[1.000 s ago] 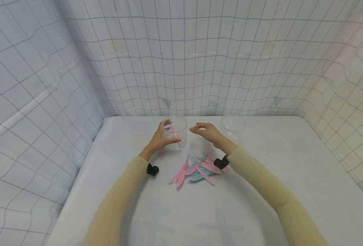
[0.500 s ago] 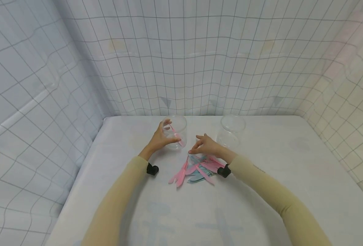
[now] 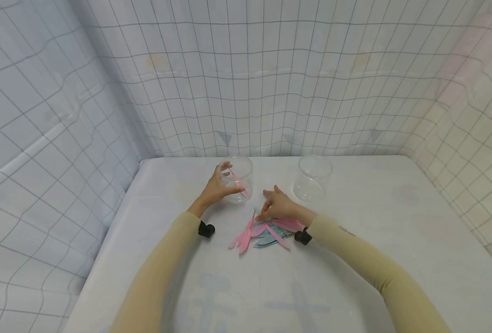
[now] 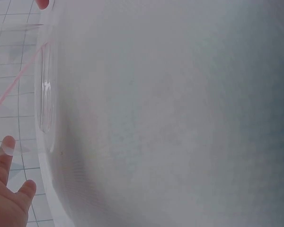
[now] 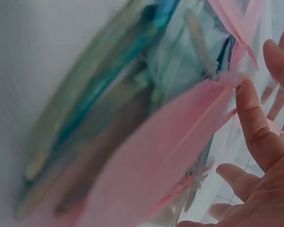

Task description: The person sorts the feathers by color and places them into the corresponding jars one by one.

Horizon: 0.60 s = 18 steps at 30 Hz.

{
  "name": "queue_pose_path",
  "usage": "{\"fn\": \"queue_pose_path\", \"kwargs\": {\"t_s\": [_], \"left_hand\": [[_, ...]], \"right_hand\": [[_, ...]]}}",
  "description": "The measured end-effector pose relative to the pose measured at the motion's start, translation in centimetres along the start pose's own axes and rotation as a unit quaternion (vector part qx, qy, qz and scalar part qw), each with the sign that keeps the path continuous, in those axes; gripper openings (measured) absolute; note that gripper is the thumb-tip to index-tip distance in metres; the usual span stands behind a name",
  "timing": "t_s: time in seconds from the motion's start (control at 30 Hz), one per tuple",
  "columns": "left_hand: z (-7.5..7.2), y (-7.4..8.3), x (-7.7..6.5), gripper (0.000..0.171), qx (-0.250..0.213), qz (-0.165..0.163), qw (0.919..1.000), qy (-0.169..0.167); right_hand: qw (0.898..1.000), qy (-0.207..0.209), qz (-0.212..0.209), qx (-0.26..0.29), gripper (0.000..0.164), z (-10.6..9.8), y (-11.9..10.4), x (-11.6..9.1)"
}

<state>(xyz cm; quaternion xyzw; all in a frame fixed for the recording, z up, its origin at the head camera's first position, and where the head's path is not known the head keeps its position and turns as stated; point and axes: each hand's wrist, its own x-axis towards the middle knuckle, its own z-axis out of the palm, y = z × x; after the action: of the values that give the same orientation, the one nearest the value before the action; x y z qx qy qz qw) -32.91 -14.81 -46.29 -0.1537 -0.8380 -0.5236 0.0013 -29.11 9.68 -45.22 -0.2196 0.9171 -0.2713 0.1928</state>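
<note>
My left hand [image 3: 216, 188] grips the side of a clear round jar [image 3: 250, 182], thumb at the front and fingers behind. Inside that jar leans one pink feather [image 3: 238, 180]; in the left wrist view its thin pink shaft [image 4: 12, 90] shows. My right hand [image 3: 279, 207] is over the heap of pink and blue feathers [image 3: 272, 236], fingers pointing down at its far side. In the right wrist view a fingertip [image 5: 246, 87] touches the narrow end of a large pink feather [image 5: 151, 151], while another digit stays apart from it.
A second clear round jar [image 3: 310, 185] stands at the back right, behind my right hand. The white table [image 3: 229, 291] meets white gridded curtains [image 3: 262, 92] at the back and both sides.
My right hand has come from beside the left jar toward me, down onto the feather heap. The left hand keeps its grip on the jar.
</note>
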Motion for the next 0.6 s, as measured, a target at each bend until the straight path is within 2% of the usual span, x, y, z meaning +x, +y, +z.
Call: {"fn": "queue_pose_path", "kwargs": {"t_s": [0.37,0.6], "left_hand": [[-0.02,-0.09,0.0,0.1,0.001,0.003,1.0,0.002],[0.0,-0.09,0.0,0.099,0.007,0.0,1.0,0.005]], "right_hand": [[1.0,0.009,0.009,0.005,0.025,0.77,-0.06,-0.18],[0.998,0.02,-0.002,0.054,0.018,0.18,-0.02,-0.46]]}}
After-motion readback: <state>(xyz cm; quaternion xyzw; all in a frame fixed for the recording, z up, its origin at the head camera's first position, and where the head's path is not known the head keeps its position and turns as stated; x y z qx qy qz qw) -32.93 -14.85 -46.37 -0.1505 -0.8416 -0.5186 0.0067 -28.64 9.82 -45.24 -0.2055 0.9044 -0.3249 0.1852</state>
